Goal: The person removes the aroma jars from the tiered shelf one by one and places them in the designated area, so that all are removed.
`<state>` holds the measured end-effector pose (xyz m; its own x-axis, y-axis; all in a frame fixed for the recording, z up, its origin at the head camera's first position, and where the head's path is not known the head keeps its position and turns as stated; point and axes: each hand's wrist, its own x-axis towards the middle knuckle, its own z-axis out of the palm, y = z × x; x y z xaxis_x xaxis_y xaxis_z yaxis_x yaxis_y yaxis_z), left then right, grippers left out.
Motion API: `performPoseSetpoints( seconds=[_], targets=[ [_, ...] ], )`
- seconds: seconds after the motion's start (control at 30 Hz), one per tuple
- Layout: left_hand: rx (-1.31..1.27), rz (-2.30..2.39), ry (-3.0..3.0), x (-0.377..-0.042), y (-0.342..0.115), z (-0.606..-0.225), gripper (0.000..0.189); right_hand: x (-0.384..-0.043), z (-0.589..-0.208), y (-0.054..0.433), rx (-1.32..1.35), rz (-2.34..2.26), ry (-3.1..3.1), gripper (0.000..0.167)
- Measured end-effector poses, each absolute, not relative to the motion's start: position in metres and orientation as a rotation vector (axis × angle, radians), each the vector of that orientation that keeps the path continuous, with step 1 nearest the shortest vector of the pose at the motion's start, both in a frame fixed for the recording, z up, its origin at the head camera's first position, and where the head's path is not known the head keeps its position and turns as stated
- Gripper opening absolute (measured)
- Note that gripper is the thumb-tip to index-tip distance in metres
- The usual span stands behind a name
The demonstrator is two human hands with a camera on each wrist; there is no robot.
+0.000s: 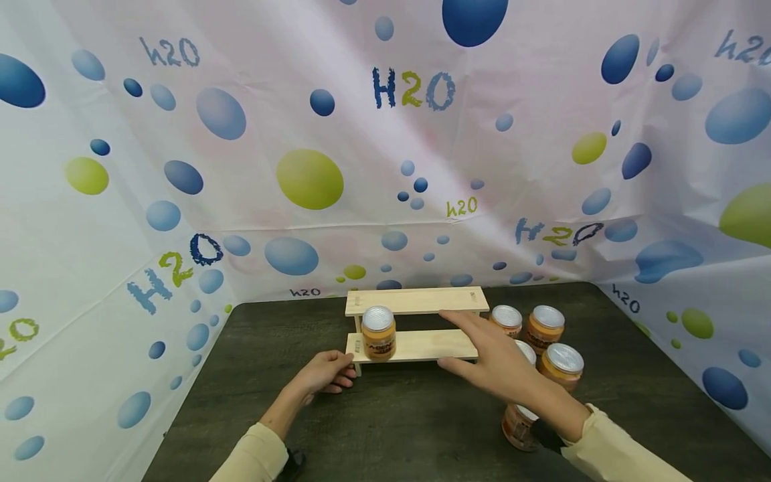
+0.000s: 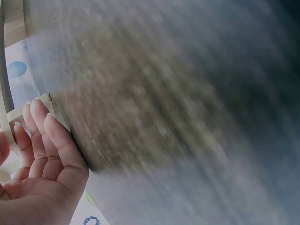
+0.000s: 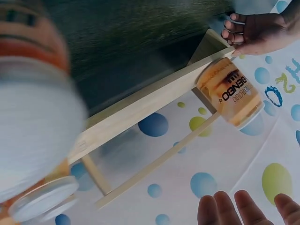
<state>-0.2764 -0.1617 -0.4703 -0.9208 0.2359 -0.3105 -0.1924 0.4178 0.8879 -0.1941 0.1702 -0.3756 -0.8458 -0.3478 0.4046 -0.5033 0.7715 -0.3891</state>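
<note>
A two-tier wooden shelf [image 1: 430, 344] stands on the dark table. One orange jar [image 1: 379, 335] with a silvery lid sits upright at the left end of its lower board. My left hand [image 1: 327, 373] pinches the front left corner of that board, thumb at its edge and the other fingers bent below. My right hand [image 1: 498, 358] is spread over the right end of the shelf, thumb apart from the fingers, holding nothing. In the right wrist view the jar [image 3: 230, 93] shows black lettering, and the right fingers [image 3: 248, 208] reach in from below.
Several more orange jars [image 1: 564, 361] with silvery lids stand right of the shelf, partly behind my right hand and forearm. Another jar [image 1: 518, 428] is nearer, under the right wrist. A white curtain [image 1: 373, 147] with blue and green dots encloses the dark tabletop [image 1: 391, 422].
</note>
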Motion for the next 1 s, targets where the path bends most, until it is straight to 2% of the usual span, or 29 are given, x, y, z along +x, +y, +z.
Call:
performPoseSetpoints(
  seconds=[1.0],
  targets=[
    [0.051,1.515,2.274,-0.277,-0.162,-0.47,0.037,-0.252,-0.378,0.1,0.713,0.803,-2.779,0.077]
  ],
)
